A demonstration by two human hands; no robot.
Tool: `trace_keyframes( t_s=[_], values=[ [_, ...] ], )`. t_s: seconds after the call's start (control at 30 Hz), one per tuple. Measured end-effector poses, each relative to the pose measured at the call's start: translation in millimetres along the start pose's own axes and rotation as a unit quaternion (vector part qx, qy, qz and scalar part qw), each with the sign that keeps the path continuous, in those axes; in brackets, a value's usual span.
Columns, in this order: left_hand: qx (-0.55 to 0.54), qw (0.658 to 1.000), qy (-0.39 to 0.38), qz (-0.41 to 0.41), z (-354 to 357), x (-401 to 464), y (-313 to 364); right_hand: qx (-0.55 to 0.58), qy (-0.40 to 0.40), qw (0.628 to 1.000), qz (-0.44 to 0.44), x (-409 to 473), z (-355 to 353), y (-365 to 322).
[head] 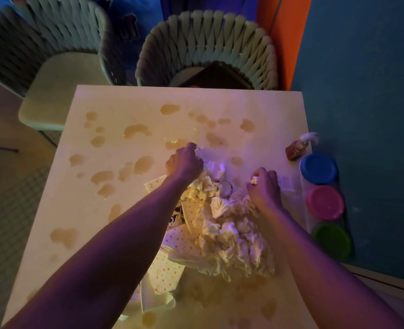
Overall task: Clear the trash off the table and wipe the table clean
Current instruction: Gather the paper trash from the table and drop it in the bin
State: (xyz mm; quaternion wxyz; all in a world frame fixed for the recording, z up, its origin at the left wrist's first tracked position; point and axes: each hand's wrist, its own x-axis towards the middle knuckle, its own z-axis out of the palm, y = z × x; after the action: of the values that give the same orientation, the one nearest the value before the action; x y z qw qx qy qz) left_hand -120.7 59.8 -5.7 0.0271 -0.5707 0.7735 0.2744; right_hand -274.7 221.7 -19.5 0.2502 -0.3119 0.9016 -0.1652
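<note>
Head view, only cam we had: we saw a pale square table (pixel 82 233) under dim purple/yellow light, w/ brownish liquid stains (pixel 138 130) spotted over most of its top, esp. left half and far side. The trash pile (pixel 222 224) sat right of centre, toward the near edge: crumpled white tissues heaped on top of flat dotted napkins (pixel 166 271) that stuck out at the pile's left and near side. A clear plastic sheet or bag (pixel 214 154) lay at the far edge of the pile; we couldn't tell which. Left hand (pixel 184 162) was at the far-left corner of the pile, fingers curled, pinching the edge of that plastic w/ a bit of white tissue. Right hand (pixel 265 186) was at the far-right corner, fingers curled round a small tissue wad, knuckles up. Both forearms reached in from the near edge, bracketing the pile. Along the table's right edge, next to a blue wall (pixel 367 91), we noted three round tubs in a row: blue lid (pixel 318 168) farthest, pink lid (pixel 325 203) in the middle, green lid (pixel 332 239) nearest. Just beyond the blue one stood a small brown pump bottle (pixel 297 149), tilted. Past the far edge were two woven-back chairs (pixel 208 43), one left, one centre; the centre seat held a dark flat item, unclear what.
</note>
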Motion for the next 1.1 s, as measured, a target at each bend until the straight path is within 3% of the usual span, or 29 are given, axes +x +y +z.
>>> trace_keyframes(
  t_s=[0.13, 0.27, 0.63, 0.87, 1.1],
  values=[
    [-0.047, 0.999, -0.024, -0.006, -3.2, 1.9, -5.2, 0.083, 0.047, 0.995, -0.017, -8.2, -7.7, -2.7],
    [-0.113, 0.994, 0.012, 0.003, -9.3, -1.3, -19.3, 0.119, 0.058, 0.991, -0.023, -19.7, -16.5, -4.7],
    [-0.275, 0.958, 0.082, -0.014, -36.3, -66.7, -52.6, 0.034, -0.061, 0.998, 0.011, -50.8, -5.0, 0.2],
    [-0.283, 0.956, 0.056, -0.055, -35.8, -109.1, -77.3, 0.069, -0.045, 0.995, 0.048, -59.0, 4.4, -2.3],
    [-0.376, 0.924, 0.035, -0.063, -36.0, -138.5, -97.7, 0.104, -0.019, 0.993, 0.049, -71.6, -13.1, -13.0]
  ],
)
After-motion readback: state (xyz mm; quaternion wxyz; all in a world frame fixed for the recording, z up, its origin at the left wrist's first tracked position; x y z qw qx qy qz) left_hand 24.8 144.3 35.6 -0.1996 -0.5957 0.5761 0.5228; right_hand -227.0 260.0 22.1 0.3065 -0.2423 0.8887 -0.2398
